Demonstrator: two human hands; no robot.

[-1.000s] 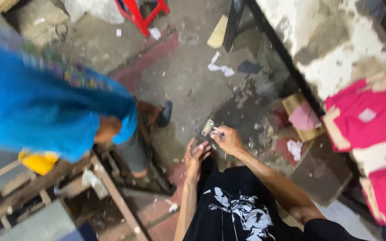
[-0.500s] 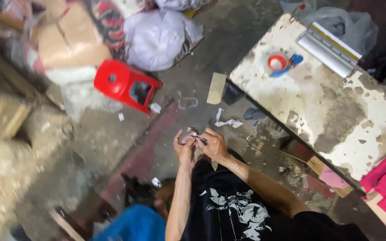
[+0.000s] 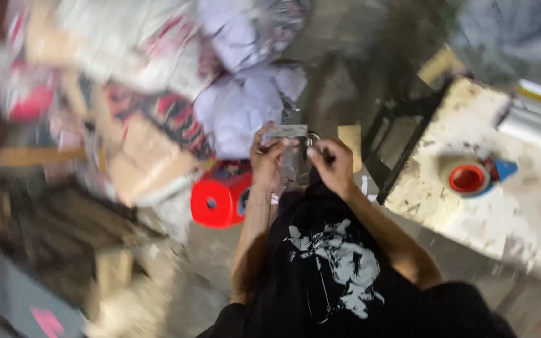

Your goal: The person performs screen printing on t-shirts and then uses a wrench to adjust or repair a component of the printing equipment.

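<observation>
While both grip it, the small grey metal piece (image 3: 290, 141) lies crosswise between left hand (image 3: 267, 156) and right hand (image 3: 333, 164).

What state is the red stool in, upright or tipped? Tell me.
Tipped, as far as the blur allows: the red stool lies on the floor below the left hand, its holed seat facing sideways.

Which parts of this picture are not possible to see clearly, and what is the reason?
- Small grey object, head view: motion blur, and both hands cover parts of it, so its kind is unclear.
- Left hand and right hand: fingertips blurred; the exact grip cannot be told.
- Red stool: partly behind the left forearm.
- Tape roll on the white table: blurred; the table is cut off by the right edge.
</observation>
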